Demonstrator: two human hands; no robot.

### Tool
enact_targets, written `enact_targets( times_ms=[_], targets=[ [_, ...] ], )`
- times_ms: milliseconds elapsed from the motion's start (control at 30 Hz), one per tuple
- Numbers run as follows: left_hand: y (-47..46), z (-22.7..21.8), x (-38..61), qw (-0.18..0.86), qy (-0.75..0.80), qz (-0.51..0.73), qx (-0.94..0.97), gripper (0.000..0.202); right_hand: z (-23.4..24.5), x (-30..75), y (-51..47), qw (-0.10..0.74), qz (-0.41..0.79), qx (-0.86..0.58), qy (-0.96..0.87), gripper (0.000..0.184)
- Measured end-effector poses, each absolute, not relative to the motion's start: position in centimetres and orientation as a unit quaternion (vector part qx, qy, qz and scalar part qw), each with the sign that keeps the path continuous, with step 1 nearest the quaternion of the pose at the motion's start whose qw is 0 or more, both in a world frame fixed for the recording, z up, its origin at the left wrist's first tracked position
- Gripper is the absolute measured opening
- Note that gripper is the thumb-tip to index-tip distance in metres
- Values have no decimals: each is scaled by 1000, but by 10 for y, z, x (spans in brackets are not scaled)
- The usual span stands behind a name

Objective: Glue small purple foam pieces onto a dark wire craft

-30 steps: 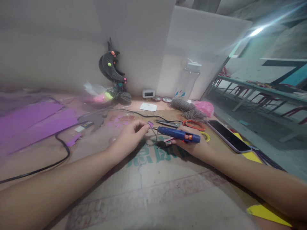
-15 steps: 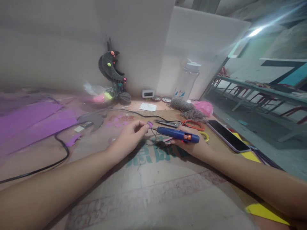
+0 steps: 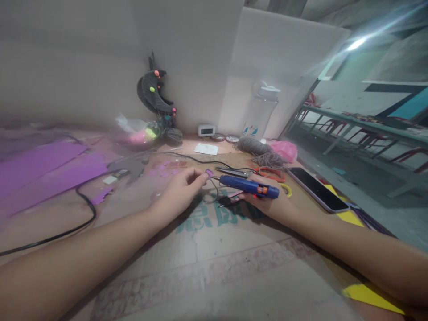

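My left hand [image 3: 182, 189] pinches a small purple foam piece [image 3: 209, 173] between thumb and fingertips, just above the cardboard-covered table [image 3: 214, 263]. My right hand [image 3: 267, 203] grips a blue glue gun [image 3: 249, 186] with an orange trigger part, held level. The gun's nozzle points left and nearly touches the purple piece. A thin dark wire loops on the table under the nozzle.
Scissors with orange handles [image 3: 264, 174] and grey yarn [image 3: 259, 149] lie behind the gun. A phone [image 3: 317, 189] rests at the right, yellow paper [image 3: 371, 296] near my right forearm. Purple foam sheets [image 3: 43, 171] and a black cable [image 3: 83, 200] are at the left. A bottle [image 3: 262, 111], small clock [image 3: 206, 130] and dark crescent ornament [image 3: 154, 93] stand by the wall.
Almost nothing has moved. The glue gun's nozzle stays at the purple piece, with only a slight shift of the gun.
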State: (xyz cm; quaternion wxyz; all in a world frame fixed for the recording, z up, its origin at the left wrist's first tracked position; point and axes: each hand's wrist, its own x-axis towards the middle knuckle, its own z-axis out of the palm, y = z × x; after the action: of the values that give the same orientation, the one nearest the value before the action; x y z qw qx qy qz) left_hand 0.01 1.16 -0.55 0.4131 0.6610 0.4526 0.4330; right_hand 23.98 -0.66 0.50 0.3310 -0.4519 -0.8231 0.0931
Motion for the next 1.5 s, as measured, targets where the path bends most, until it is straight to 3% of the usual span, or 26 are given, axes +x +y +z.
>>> enact_targets(
  times_ms=[1500],
  targets=[
    [13,-7,0,411,450,439,660,24,1,242,-4,316,112,-451,-827,25]
  ],
)
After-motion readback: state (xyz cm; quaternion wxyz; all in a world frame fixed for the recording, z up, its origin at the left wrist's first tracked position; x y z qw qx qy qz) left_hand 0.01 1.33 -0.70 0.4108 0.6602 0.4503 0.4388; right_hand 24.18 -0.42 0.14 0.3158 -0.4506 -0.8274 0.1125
